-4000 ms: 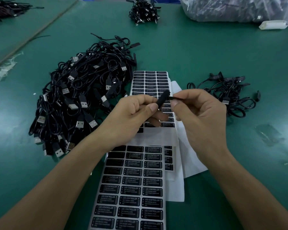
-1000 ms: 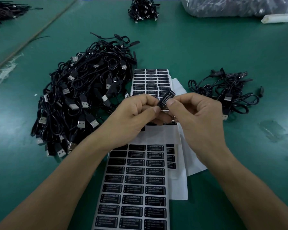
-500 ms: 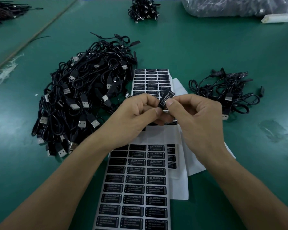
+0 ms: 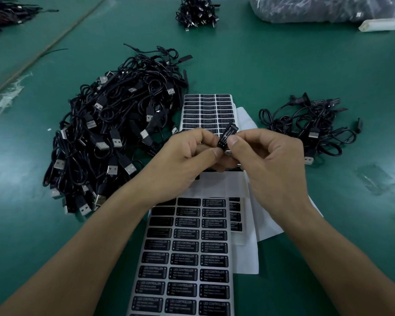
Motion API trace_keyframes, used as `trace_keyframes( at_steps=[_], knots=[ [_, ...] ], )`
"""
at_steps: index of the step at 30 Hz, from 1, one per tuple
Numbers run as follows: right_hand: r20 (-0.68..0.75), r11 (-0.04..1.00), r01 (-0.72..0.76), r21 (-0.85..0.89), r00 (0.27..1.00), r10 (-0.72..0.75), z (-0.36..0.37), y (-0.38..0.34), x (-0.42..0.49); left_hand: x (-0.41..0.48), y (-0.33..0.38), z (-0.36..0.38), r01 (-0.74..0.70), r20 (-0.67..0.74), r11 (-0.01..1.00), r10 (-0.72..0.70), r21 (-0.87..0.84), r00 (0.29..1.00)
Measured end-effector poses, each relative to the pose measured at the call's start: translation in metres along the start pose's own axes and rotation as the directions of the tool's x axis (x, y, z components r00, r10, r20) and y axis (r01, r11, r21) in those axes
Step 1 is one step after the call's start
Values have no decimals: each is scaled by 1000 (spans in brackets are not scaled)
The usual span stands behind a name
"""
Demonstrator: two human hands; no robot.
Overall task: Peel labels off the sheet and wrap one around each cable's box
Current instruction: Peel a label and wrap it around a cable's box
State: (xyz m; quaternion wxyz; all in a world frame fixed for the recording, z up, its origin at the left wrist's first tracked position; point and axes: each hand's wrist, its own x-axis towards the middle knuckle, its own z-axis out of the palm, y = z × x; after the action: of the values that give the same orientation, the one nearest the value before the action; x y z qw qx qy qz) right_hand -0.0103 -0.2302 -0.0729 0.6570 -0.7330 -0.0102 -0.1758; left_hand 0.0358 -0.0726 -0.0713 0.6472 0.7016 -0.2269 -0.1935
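Black box [image 4: 227, 136] with white "LED CONTROLLER" print on its face sits pinched between both hands, held above the table [image 4: 271, 65] over the label sheets. It is tilted, its upper end sticking out free above the fingertips and its lower end caught where the two thumbs meet. The left hand [image 4: 185, 163] closes on it from the left with curled fingers, its thumb tip pressing just below the lower end. The right hand [image 4: 267, 160] closes on it from the right, its thumb lying against the printed side. How far the label goes round the box is hidden by the fingers. Straight below the hands lies a label sheet [image 4: 185, 258] with rows of black labels, partly overlapping white backing paper [image 4: 245, 254]. A second sheet [image 4: 208, 108] lies beyond the hands, its near rows covered by them. A big pile of cables [image 4: 114, 137] with USB plugs lies to the left, touching that second sheet's edge. A small pile of cables [image 4: 310, 128] lies to the right, well apart from the big one. Far back are a bundle of cables [image 4: 197, 12] and a plastic bag [image 4: 328, 5].
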Motion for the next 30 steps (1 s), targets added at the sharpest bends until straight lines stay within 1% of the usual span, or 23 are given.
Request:
trace_keyframes(
  at_steps=[10,24,30],
  knots=[
    [-18,1000,5,-24,1000,-5,0,1,1,1,0,0,1,1,1000,-1,29,1000],
    [-22,1000,-12,-18,1000,12,0,2,2,1,1,1,3,8,1000,-3,6,1000],
    [-26,998,-4,-59,1000,2,0,2,2,0,0,0,-7,17,1000,7,8,1000]
  ],
)
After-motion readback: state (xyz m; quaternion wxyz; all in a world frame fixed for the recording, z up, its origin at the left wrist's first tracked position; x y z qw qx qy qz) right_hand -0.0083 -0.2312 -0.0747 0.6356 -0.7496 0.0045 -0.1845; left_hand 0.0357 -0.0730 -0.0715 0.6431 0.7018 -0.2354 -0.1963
